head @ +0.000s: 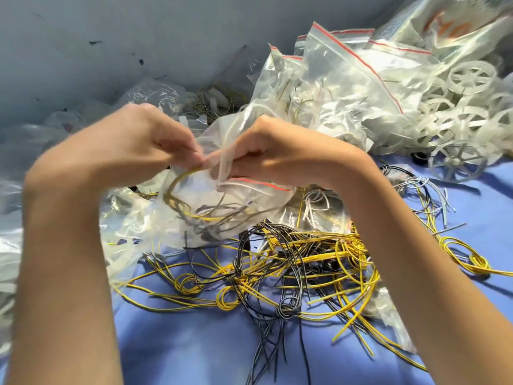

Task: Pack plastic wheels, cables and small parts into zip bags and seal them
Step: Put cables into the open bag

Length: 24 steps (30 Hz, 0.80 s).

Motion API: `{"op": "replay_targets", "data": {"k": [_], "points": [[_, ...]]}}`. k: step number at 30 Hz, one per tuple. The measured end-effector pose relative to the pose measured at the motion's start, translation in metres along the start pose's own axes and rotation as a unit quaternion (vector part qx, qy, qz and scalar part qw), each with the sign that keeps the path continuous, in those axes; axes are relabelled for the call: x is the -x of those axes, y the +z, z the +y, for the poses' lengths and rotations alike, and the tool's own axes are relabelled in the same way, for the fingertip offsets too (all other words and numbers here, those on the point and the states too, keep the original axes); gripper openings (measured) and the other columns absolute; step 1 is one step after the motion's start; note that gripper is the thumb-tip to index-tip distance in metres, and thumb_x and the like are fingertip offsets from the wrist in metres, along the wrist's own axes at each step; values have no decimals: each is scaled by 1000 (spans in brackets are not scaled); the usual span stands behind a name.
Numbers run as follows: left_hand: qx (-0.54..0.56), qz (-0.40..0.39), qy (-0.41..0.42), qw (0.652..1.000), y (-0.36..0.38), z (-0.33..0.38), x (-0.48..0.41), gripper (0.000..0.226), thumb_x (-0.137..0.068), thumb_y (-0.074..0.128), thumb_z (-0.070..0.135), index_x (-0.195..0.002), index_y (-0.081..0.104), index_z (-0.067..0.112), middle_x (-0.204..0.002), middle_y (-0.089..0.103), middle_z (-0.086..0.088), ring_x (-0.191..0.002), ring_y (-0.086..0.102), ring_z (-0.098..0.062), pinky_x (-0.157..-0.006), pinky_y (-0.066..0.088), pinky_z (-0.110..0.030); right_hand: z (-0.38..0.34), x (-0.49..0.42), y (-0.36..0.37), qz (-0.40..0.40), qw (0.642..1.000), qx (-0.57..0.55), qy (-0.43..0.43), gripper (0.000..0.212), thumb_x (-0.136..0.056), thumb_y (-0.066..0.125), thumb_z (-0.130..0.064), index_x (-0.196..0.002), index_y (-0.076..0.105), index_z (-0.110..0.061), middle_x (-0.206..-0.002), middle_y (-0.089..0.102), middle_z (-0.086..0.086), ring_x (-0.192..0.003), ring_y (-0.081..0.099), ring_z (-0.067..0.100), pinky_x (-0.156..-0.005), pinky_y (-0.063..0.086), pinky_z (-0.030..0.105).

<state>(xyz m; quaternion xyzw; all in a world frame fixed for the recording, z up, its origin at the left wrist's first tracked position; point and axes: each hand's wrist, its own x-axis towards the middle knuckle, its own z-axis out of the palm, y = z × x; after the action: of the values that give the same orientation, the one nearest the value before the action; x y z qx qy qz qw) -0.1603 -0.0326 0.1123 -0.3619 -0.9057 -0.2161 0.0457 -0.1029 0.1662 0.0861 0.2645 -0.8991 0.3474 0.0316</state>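
Head view: left grip (155, 140) and right grip (266, 151) pinch mouth of zip bag (230, 201) at frame centre, probably so bagged cables (205, 216) sag clear of seal. Loose cables (305, 259) below on desk (194, 343); wheels (472, 75) upper right.

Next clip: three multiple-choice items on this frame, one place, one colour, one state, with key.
1. Where does the heap of plastic wheels lie? A) right of the hands B) left of the hands C) inside the held bag
2. What colour is the stripe at the zip bags' mouths? A) green B) red C) blue
3. The held zip bag is: A) empty B) lying untouched C) holding cables
Key: 1 A, wheels pile at the frame's right; 2 B, red lines show; 3 C, left hand and right hand pinch it, cables inside.
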Motion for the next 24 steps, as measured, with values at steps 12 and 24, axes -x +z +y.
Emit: {"op": "replay_targets", "data": {"k": [12, 24], "points": [[-20, 31, -45, 998, -30, -41, 32, 38, -56, 67, 73, -81, 72, 45, -69, 71, 18, -70, 71, -11, -79, 55, -54, -4, -4, 10, -5, 1000, 20, 5, 25, -94, 55, -11, -115, 66, -6, -115, 69, 6, -109, 62, 11, -91, 51, 33], [85, 45, 29, 995, -11, 34, 9, 32, -78, 54, 64, -105, 59, 48, -100, 62, 24, -91, 57, 12, -76, 43, -11, 26, 6, 2, -75, 922, 282, 256, 18, -68, 78, -25, -67, 63, -14, -64, 59, 0, -60, 57, 18, -47, 37, 19]]}}
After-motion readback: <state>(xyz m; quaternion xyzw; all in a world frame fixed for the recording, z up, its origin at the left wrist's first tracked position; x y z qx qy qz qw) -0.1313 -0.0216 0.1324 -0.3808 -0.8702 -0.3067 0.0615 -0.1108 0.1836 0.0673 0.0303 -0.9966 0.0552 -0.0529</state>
